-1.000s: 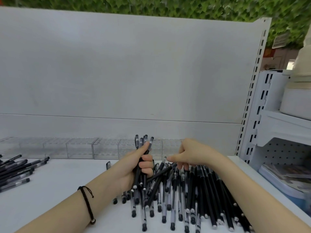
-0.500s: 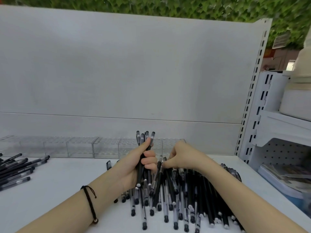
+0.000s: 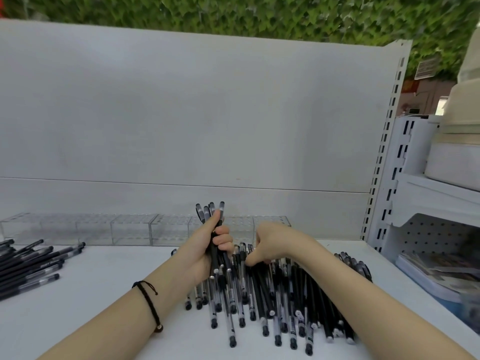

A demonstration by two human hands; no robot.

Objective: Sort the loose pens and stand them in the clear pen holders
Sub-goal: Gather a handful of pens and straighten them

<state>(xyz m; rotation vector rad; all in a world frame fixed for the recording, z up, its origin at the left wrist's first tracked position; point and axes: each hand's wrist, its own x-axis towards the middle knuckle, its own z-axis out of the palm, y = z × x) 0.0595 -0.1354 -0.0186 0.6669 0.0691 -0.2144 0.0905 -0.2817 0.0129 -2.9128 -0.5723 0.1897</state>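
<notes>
- Your left hand (image 3: 207,245) has its grip closed round a bundle of dark pens (image 3: 211,213). It holds them upright, their tops above your thumb, over the near-left part of the pile.
- Your right hand (image 3: 272,240) is down on the loose pile (image 3: 275,294), fingers curled under and thumb stretched towards the bundle. The back of the hand hides whether that grip has a pen pinched.
- The pile mixes solid black barrels with clear ones, so take only pens that match the bundle.
- Lift one pen at a time from the top layer. Tugging a buried one will probably roll others towards the front edge of the shelf (image 3: 104,294).
- Slide each pen in with its cap the same way as the rest, easing your left grip only slightly.
- The clear pen holders (image 3: 130,227) stand in a row against the back panel, behind both hands. Carry the bundle there before it grows too thick to control.
- Leave the separate pens (image 3: 28,263) at the far left alone.
</notes>
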